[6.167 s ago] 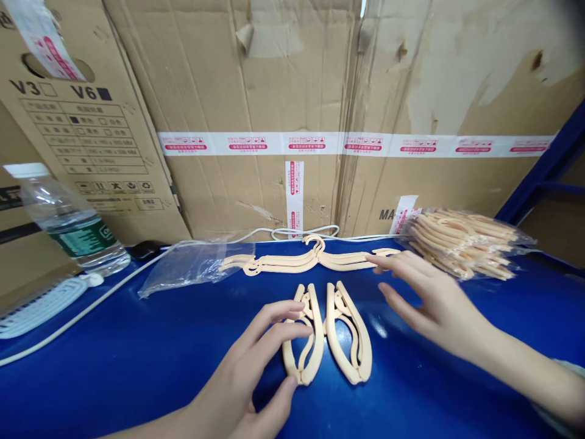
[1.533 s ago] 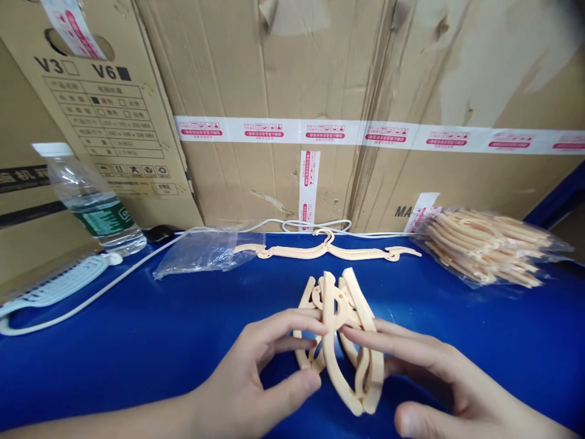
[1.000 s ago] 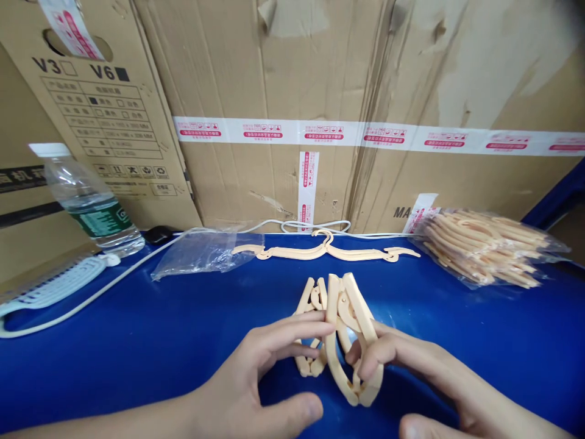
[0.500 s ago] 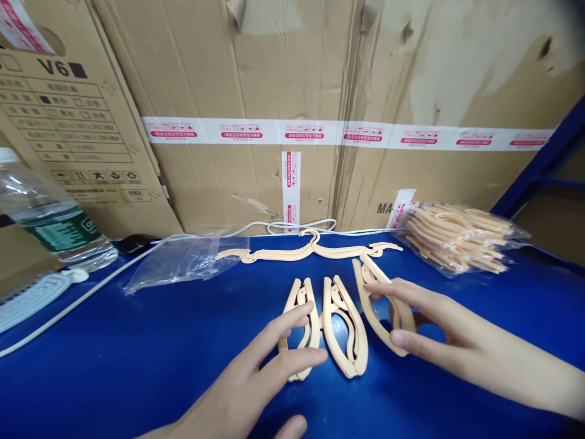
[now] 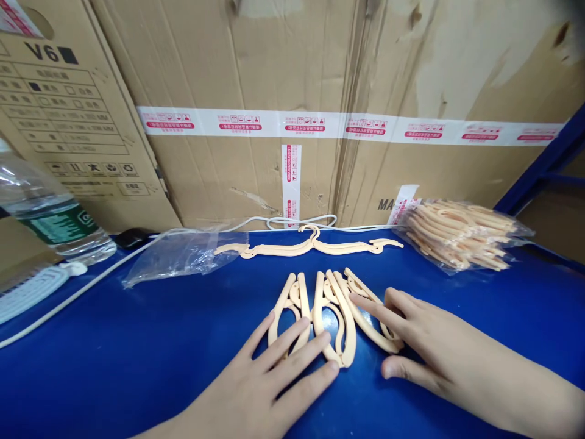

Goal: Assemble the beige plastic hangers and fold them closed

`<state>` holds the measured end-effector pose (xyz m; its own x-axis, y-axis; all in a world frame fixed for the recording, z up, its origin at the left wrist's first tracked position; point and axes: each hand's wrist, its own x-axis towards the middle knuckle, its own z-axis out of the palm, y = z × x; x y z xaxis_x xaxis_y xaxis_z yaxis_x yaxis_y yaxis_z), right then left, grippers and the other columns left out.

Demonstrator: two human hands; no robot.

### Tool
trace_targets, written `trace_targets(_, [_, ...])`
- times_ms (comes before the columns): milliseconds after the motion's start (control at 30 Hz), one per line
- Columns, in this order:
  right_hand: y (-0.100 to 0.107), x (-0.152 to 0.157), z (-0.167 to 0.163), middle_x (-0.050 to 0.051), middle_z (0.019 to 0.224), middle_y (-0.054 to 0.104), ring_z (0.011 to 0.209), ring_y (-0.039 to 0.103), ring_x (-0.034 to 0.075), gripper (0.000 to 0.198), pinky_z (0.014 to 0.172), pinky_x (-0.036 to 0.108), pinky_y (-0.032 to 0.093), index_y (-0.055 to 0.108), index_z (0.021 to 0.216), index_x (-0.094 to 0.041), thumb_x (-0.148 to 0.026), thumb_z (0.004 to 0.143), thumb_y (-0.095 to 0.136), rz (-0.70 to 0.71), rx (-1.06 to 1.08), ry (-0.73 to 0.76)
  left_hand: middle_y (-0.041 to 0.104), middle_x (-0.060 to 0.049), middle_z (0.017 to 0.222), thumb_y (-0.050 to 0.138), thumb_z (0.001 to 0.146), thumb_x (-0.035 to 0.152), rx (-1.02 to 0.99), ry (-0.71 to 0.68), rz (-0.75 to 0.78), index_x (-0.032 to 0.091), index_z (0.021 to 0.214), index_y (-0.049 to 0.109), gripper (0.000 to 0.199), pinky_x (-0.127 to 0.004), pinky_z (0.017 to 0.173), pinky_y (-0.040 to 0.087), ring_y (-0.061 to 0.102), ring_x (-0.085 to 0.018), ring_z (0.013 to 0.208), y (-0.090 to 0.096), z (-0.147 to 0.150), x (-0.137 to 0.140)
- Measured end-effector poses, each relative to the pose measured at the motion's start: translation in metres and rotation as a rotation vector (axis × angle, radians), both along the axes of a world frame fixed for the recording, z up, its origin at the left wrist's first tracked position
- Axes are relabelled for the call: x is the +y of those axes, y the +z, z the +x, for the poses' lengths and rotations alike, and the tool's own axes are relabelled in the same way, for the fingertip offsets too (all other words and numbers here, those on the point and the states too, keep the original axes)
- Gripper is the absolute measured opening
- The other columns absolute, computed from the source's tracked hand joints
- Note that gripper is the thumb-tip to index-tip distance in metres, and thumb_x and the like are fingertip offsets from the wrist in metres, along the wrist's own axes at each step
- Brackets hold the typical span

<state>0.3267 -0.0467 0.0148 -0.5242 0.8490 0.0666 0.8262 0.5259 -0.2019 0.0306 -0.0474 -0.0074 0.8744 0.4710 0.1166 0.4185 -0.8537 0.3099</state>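
Three folded beige hangers lie side by side on the blue tabletop (image 5: 183,341). My left hand (image 5: 265,384) is spread flat, its fingers over the lower parts of the left folded hanger (image 5: 305,305) and the middle folded hanger (image 5: 350,329). With fingers apart, my right hand (image 5: 429,347) rests at the right folded hanger (image 5: 372,323), its index finger touching the upper part and hiding some of it. Behind them lies an unfolded hanger (image 5: 287,249), arms stretched wide and hook pointing to the back.
A clear bag packed with folded hangers (image 5: 461,235) sits at the back right. On the left are a flat plastic bag (image 5: 183,256), a water bottle (image 5: 59,219), a light-blue brush (image 5: 31,292) and a white cable (image 5: 86,280). Large cardboard boxes (image 5: 256,73) stand along the back.
My right hand has set the right hanger down against the middle one and loosened its grip. My left hand has spread its fingers over the left and middle hangers, which shifted slightly left.
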Motion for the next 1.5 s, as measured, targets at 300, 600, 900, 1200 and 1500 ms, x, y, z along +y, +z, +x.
trace_targets(300, [-0.006,0.008,-0.009,0.012,0.109,0.054,0.091,0.06,0.027,0.061,0.08,0.046,0.055,0.028,0.152,-0.027,-0.048,0.097,0.044,-0.056,0.022,-0.003,0.033,0.001,0.155,0.06,0.088,0.043,-0.038,0.113,0.137,0.031,0.149,0.03,0.069,-0.053,0.12,0.007,0.025,-0.029,0.145,-0.009,-0.006,-0.003])
trace_targets(600, [-0.015,0.007,-0.013,0.008,0.127,0.045,0.112,0.054,0.02,0.049,0.1,0.036,0.048,0.032,0.147,-0.032,-0.035,0.1,0.044,-0.096,0.179,0.067,0.038,-0.002,0.152,0.059,0.089,0.046,0.043,0.116,-0.03,0.029,0.146,0.04,0.062,-0.056,0.117,0.017,0.034,-0.033,0.141,0.025,-0.01,0.004])
trace_targets(900, [-0.012,0.009,-0.014,0.008,0.127,0.045,0.113,0.053,0.02,0.043,0.1,0.035,0.048,0.038,0.142,-0.031,-0.028,0.1,0.043,-0.083,0.194,0.092,0.039,-0.005,0.151,0.06,0.088,0.046,0.052,0.131,-0.041,0.028,0.145,0.041,0.063,-0.061,0.114,0.02,0.035,-0.036,0.139,0.032,-0.008,0.006])
trace_targets(1200, [-0.016,0.015,-0.01,0.009,0.129,0.043,0.116,0.052,0.02,0.04,0.1,0.037,0.048,0.041,0.14,-0.029,-0.025,0.1,0.041,-0.051,0.203,0.112,0.039,-0.005,0.152,0.06,0.087,0.047,0.066,0.152,0.018,0.028,0.143,0.044,0.061,-0.064,0.111,0.023,0.03,-0.038,0.141,0.028,-0.008,0.007])
trace_targets(1500, [-0.013,0.015,-0.009,0.009,0.134,0.044,0.12,0.05,0.02,0.045,0.103,0.036,0.045,0.036,0.143,-0.028,-0.032,0.099,0.045,0.013,0.34,0.026,0.033,0.0,0.157,0.053,0.093,0.036,-0.194,0.275,-0.049,0.038,0.146,0.033,0.057,-0.055,0.114,0.028,0.031,-0.03,0.143,0.017,-0.019,0.006])
